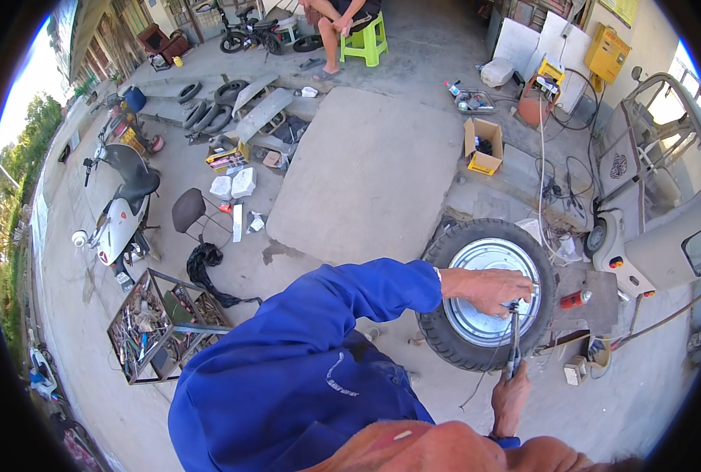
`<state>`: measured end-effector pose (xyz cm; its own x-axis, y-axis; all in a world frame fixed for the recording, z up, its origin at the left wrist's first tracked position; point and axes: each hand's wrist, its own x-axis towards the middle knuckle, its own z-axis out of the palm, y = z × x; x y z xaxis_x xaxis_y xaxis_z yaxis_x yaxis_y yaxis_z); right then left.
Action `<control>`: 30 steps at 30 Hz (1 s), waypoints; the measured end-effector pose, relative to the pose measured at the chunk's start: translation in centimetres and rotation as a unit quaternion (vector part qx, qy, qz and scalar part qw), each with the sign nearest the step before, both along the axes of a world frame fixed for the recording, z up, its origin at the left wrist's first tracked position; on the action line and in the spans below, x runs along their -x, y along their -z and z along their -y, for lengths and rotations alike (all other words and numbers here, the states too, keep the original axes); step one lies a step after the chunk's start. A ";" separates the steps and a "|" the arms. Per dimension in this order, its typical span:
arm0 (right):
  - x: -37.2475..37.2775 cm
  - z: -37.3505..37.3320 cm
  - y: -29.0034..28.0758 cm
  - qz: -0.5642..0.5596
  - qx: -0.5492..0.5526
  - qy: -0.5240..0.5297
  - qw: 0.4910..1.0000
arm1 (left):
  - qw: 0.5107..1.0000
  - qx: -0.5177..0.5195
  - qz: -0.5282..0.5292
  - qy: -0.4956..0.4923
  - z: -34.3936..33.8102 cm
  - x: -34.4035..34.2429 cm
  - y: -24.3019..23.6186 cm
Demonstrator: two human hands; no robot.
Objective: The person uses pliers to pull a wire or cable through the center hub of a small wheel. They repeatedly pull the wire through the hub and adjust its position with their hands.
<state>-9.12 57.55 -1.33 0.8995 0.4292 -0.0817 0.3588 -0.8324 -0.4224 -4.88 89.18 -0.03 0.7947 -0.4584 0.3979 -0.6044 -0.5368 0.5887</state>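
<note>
Pale concrete paving [366, 181] spreads around a black treaded rubber tyre [449, 346], right of frame, already encircling a silver metal wheel [476, 329], work there apparently unfinished as the right hand's [511, 400] fingers clench a long metal hand tool [515, 338] and the left hand's [484, 291] curl near its tip, grip unclear.

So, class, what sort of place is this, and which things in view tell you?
Probably an open-air repair yard for small vehicles: a detached wheel is being worked on, loose tyres lie about, and a scooter stands parked on the left.
</note>
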 end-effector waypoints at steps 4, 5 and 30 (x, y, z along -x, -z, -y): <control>-0.3 0.1 -1.0 0.004 0.028 -0.004 1.000 | 1.000 0.002 0.009 -0.003 0.1 0.1 0.4; -0.5 0.4 -1.0 0.013 0.040 -0.007 0.999 | 1.000 0.003 0.013 -0.002 0.2 0.0 0.5; -0.1 -0.8 -7.2 0.093 0.202 -0.077 0.972 | 0.999 0.009 0.035 0.002 0.3 0.0 0.9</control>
